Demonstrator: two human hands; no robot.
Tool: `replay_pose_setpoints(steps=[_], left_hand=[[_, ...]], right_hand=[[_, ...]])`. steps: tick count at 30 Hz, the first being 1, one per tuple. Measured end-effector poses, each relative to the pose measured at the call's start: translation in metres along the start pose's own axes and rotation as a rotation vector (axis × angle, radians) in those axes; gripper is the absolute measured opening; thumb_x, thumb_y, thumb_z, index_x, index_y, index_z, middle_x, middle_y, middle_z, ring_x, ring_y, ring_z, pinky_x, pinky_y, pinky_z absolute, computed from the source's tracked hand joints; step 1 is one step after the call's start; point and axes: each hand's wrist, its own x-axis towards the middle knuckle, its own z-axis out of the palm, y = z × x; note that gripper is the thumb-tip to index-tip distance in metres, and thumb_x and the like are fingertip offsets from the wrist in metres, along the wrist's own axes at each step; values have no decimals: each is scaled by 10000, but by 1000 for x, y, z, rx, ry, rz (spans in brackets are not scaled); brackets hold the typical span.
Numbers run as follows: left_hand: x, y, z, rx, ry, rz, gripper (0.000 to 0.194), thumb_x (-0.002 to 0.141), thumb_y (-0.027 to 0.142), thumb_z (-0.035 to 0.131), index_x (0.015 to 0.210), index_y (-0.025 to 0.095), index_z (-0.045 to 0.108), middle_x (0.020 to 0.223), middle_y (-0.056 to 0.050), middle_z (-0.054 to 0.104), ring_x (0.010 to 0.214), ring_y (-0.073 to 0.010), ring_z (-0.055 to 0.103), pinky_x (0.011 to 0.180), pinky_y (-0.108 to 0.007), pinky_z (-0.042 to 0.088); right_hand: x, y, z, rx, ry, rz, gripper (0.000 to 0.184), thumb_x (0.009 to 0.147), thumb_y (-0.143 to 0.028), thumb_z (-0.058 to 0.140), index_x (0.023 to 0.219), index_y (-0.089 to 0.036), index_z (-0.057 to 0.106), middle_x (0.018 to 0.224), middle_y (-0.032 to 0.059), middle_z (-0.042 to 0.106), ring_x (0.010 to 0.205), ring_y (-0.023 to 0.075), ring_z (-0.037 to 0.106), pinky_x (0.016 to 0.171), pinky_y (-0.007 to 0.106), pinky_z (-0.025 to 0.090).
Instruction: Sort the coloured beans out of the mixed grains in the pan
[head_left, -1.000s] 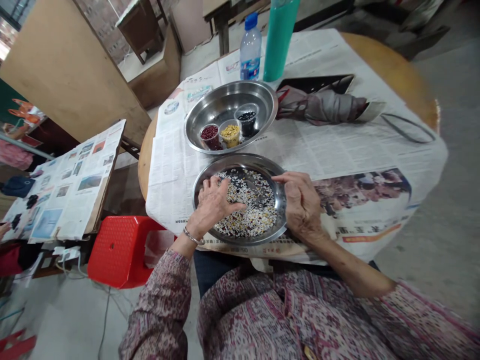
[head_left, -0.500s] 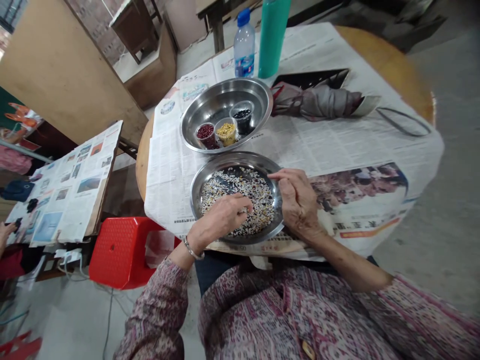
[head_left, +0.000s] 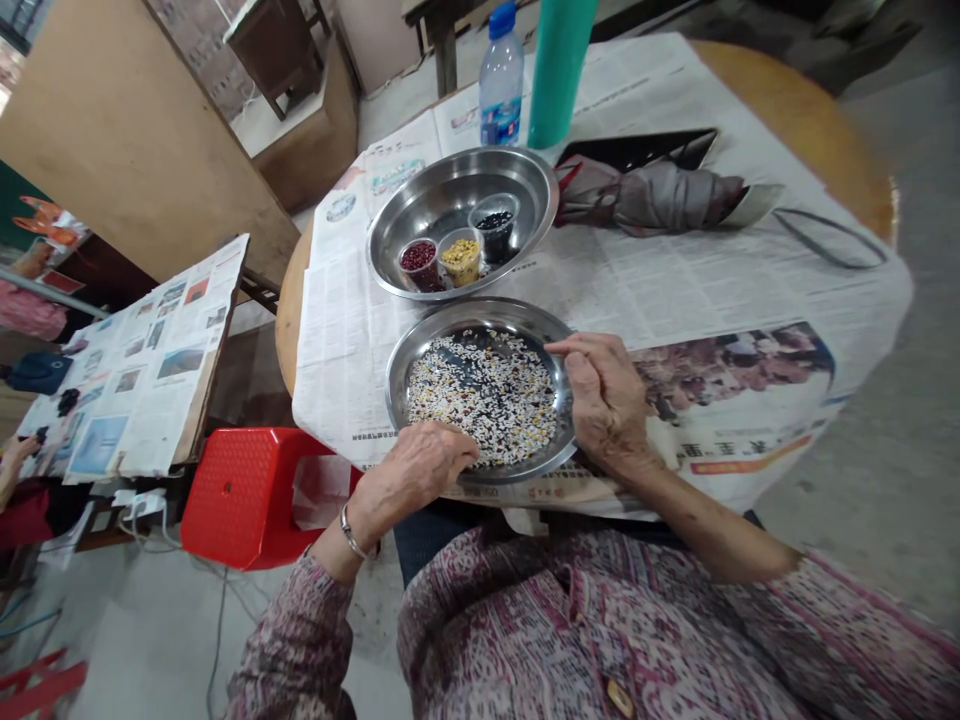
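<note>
A steel pan of mixed white, dark and yellow grains sits on the newspaper at the near table edge. My left hand rests at the pan's near rim, fingers curled together over the grains. My right hand grips the pan's right rim, fingers closed on it. Behind it a second steel pan holds three small clear cups: red beans, yellow beans and black beans.
A water bottle and a green flask stand at the back of the round table. A folded grey umbrella lies to the right. A red stool and a newspaper-covered side table stand at left.
My left hand has drawn back from the middle of the grains to the pan's near rim and curled its fingers. The right hand has stayed on the rim.
</note>
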Motion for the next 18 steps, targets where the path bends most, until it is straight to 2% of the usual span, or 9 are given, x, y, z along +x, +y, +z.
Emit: replay_pose_setpoints(steps=[3,9,13,18], left_hand=[[10,2,4,-5,-1,9,250,996,177,503,984,235,746,985,-19,749,941,-158,689,844,-266,529],[30,2,7,-25,7,-73,271,999,170,488,983,225,753,977,-24,746,967,-176,700,868,-291,562],[40,-6,6,-30,126,-77,290,1026,181,449,1002,228,734,988,-24,740,1015,-167,685,958,-316,551],[55,-16,-4,-8,280,-151,250,1025,174,457,1044,197,706,1047,-55,690,1031,-181,651,991,-345,536]], right_hand=[[0,-1,0,4,-1,1,302,1020,-392,446,980,-248,708,1011,99,660,1013,263,632,925,517,508],[1,-2,0,4,-2,6,311,1016,-400,444,963,-244,708,1008,101,656,1004,270,632,919,519,514],[1,-1,0,4,-6,10,303,1017,-406,437,977,-265,702,1015,90,654,1010,262,629,928,509,513],[1,-1,0,10,-7,7,275,1013,-389,449,988,-275,698,1015,84,656,1018,259,628,934,501,509]])
